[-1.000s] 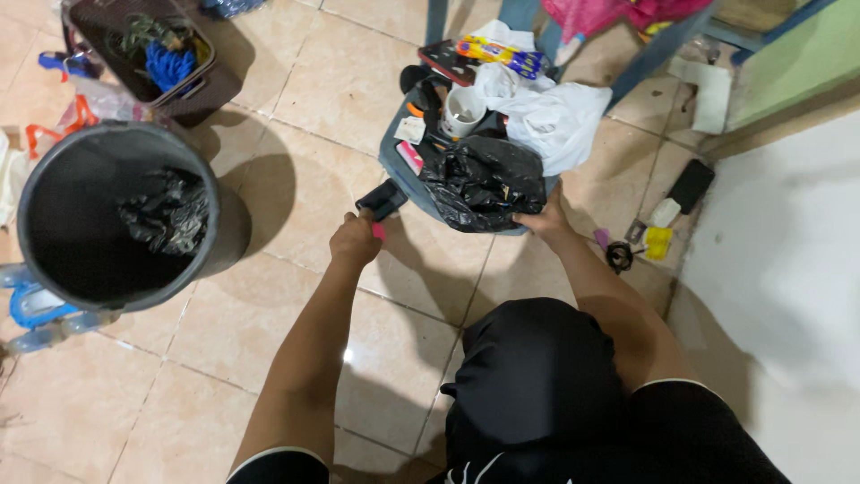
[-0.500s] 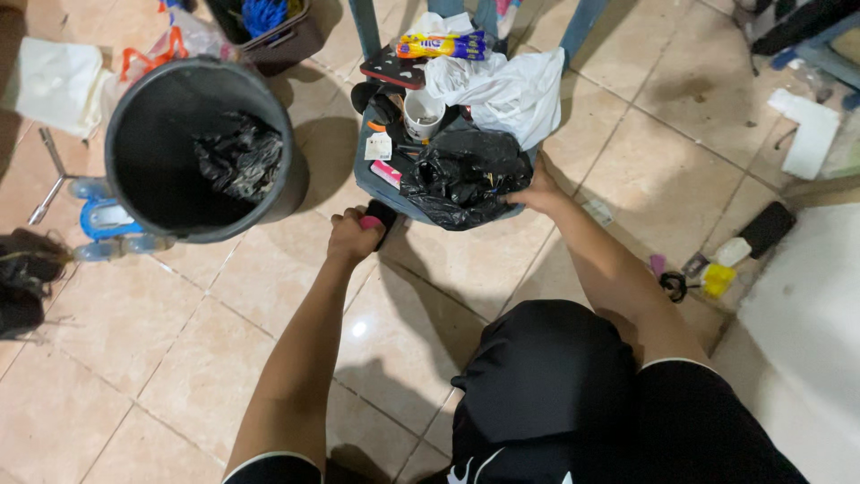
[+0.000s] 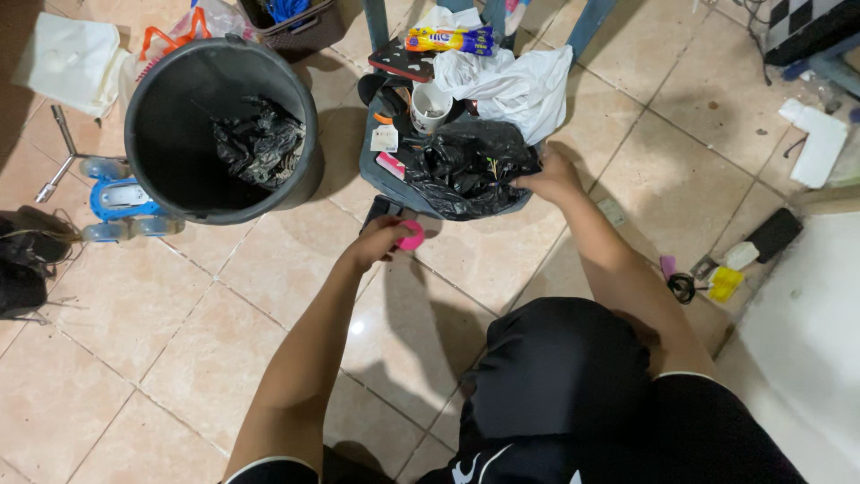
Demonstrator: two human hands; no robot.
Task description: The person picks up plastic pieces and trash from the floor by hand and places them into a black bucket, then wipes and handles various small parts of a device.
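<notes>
My left hand [image 3: 383, 240] holds a small round pink object [image 3: 411, 237] just above the tiled floor, beside a black rectangular thing [image 3: 377, 211] lying at the foot of a grey-blue stool [image 3: 383, 176]. My right hand [image 3: 551, 176] grips the edge of a crumpled black plastic bag [image 3: 468, 166] that lies on the stool. On the stool also sit a white cup [image 3: 431, 103], a white plastic bag [image 3: 512, 82], a small white tag and a pink item.
A large black bin [image 3: 215, 125] holding a crumpled black bag stands to the left. A blue wheeled toy [image 3: 121, 202], a metal wrench and white cloth lie at far left. Small items, black, white, yellow and pink, lie on the floor at right [image 3: 726, 269].
The camera view shifted. My left hand lifted off the black thing by the stool and now shows the pink object in its fingers. My right hand stays on the black bag.
</notes>
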